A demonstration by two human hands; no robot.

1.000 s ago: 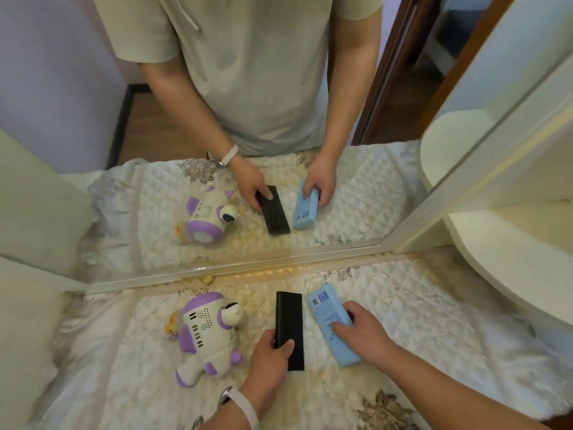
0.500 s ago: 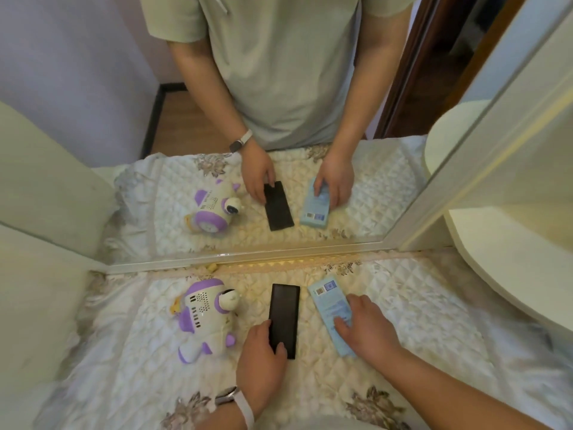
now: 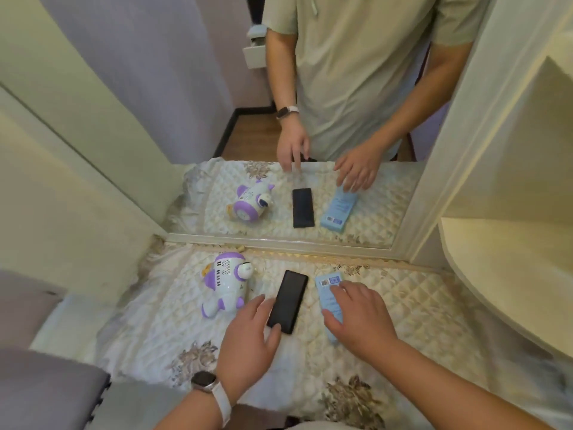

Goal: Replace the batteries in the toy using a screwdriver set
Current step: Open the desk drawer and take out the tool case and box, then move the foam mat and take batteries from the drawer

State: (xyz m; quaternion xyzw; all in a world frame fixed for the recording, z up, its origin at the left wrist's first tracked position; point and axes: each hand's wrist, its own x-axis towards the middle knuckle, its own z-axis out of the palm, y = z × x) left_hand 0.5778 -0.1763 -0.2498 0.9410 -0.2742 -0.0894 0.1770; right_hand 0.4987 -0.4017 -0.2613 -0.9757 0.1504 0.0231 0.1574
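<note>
Toy: a white and purple toy (image 3: 224,285) lies on its side at the left of the tabletop, near the mirror's lower edge and well apart from both hands.
Watch: a watch (image 3: 204,381) with a pale strap sits on the left wrist.
Left hand: the left hand (image 3: 248,339) is flat and loose, fingers straight and spread and gripping nothing. Its thumb tip touches the near end of the black case, and its forefinger lies along the case's left edge.
Black case: a slim black case (image 3: 286,301) lies flat in the middle, tilted a little to the right, between the toy and the blue pack.
Blue pack: a pale blue pack (image 3: 327,282) lies flat just right of the case, with a printed label at its far end.
Right hand: the right hand (image 3: 356,318) rests on top of the pack with relaxed, outstretched fingers, not curled around it.
Cloth: a cream quilted cloth (image 3: 418,305) with brown flower prints covers the table.
Mirror: a mirror (image 3: 217,103) stands behind the table and reflects the toy, the case, the pack, both hands and a torso in a light green shirt.
Shelf: a cream rounded shelf (image 3: 511,274) stands at the far right.
</note>
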